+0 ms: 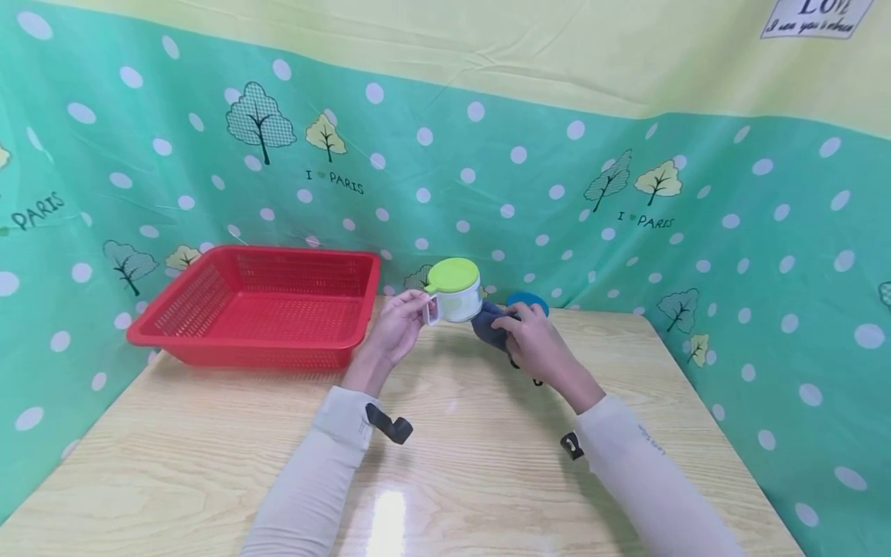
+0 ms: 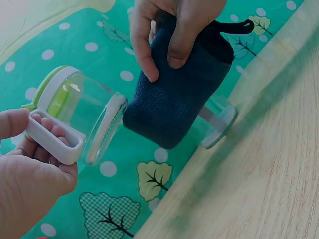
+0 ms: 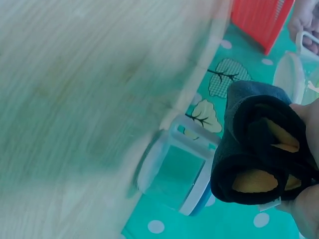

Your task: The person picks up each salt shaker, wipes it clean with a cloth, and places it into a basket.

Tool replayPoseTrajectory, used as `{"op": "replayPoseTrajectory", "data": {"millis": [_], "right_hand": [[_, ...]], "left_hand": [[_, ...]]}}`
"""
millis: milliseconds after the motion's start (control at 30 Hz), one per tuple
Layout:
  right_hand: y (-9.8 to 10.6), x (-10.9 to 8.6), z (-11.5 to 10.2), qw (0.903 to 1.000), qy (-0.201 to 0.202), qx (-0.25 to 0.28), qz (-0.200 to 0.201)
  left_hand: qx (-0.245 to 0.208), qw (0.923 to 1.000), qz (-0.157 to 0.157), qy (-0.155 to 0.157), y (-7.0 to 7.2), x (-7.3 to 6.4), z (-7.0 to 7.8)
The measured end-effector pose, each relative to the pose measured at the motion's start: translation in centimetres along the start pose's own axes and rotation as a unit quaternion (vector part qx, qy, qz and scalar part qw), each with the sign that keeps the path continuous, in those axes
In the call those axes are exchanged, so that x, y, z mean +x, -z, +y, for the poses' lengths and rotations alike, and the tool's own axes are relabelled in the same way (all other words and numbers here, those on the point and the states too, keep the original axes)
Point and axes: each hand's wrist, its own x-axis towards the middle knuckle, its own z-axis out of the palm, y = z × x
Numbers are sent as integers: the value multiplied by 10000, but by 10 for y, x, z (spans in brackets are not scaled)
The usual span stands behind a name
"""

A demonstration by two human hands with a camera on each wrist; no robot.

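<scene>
Jar (image 1: 458,303) is hovering mid-frame, left hand (image 1: 400,329) curling round its handle (image 2: 48,144), right hand (image 1: 536,342) pinching a dark cloth (image 2: 172,99); gripping firmly is probably keeping the base (image 2: 106,130) steady

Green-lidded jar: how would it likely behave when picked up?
The jar looks stiff, perhaps fragile: its wall is clear and glassy. That smooth wall may be slippery, though the handle should help. Laid down, its round body could roll.
</scene>
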Motion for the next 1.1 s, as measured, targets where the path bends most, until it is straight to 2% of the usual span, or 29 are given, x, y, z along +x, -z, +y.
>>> {"op": "replayPoseTrajectory", "data": {"millis": [333, 667, 900, 1100], "right_hand": [[-1, 7, 11, 9998, -176, 22, 62], [-3, 20, 11, 9995, -300, 113, 41], [-6, 27, 14, 9992, -290, 185, 193], [-7, 32, 16, 9980, -442, 362, 265]], "left_hand": [[46, 9998, -177, 21, 0, -1, 1], [1, 9995, -294, 66, 0, -1, 2], [57, 9992, -390, 76, -1, -3, 4], [118, 9988, -451, 150, 1, -4, 4]]}}
